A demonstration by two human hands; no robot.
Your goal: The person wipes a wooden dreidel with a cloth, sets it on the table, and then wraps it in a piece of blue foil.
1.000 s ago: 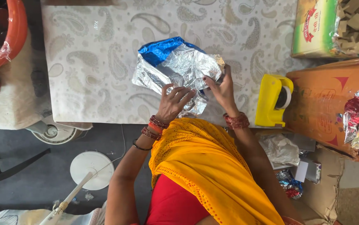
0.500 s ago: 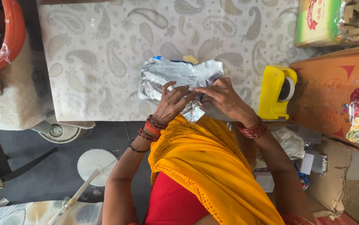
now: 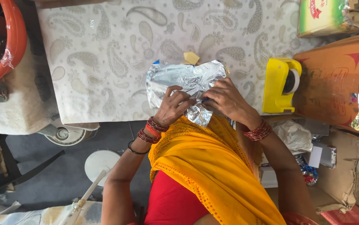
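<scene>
While both hands press on the silver foil wrapper (image 3: 185,81), it lies on the paisley tablecloth (image 3: 104,62) just left of the yellow tape dispenser (image 3: 280,85). Left hand (image 3: 172,107) has fingers curled, pinching the wrapper's crumpled lower flap; right hand (image 3: 228,100) has fingers bent flat on the right edge. Small tan piece (image 3: 191,57) pokes out at the wrapper's top. Best bet: keep the fold tight, press creases flat, avoid tearing.
</scene>
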